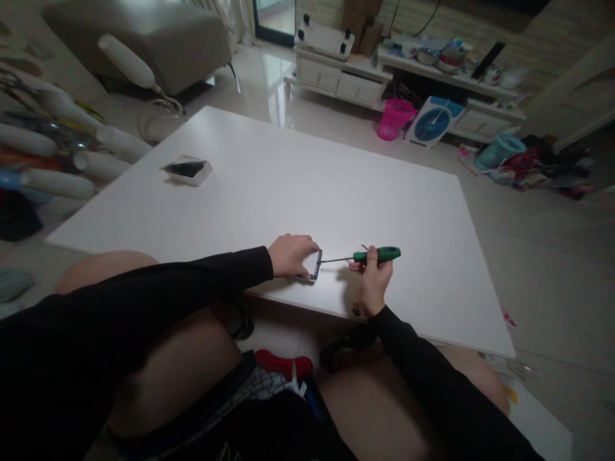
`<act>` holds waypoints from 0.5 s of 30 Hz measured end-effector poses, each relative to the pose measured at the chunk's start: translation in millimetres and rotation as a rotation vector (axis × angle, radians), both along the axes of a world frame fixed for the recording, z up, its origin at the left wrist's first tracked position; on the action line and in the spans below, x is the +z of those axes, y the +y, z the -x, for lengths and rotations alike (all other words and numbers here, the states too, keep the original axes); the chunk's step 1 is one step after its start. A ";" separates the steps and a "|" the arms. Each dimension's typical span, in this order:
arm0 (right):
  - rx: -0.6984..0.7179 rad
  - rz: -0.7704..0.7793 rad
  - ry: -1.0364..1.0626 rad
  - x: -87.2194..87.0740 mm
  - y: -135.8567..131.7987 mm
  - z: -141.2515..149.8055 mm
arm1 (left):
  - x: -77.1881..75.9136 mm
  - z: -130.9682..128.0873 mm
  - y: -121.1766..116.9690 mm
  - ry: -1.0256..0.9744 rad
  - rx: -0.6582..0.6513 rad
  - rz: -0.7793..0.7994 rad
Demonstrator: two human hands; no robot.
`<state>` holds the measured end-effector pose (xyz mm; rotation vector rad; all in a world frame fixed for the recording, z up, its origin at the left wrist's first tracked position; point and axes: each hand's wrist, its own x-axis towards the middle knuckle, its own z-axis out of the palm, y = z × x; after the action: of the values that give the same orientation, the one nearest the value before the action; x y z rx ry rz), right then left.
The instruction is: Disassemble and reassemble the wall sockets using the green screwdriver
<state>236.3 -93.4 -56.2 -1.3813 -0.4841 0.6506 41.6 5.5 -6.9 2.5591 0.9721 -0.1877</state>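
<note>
My left hand (291,255) is closed around a small flat white rectangular device (312,264) with a dark end, which rests on or just above the white table (269,186) near its front edge. In my right hand (375,282) is a screwdriver (388,254) with a green handle, its shaft pointing left. The screwdriver's tip meets the dark end of the device or lies right at it. A thin dark piece sticks up by my right fingers, too small to name. My left fingers hide most of the device.
A small open white box (199,176) with a black item in it sits at the table's far left. Beyond the table are a pink basket (394,118), a blue fan (431,121) and a low white cabinet (336,83). My legs are under the front edge.
</note>
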 end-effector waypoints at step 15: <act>-0.059 0.226 0.332 -24.7 7.6 -15.5 | 1.5 1.9 0.2 -0.014 -0.048 0.006</act>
<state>251.8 -85.8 -80.9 -1.4566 -0.1064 0.8868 39.7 5.6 -5.4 2.5764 0.9044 -0.1850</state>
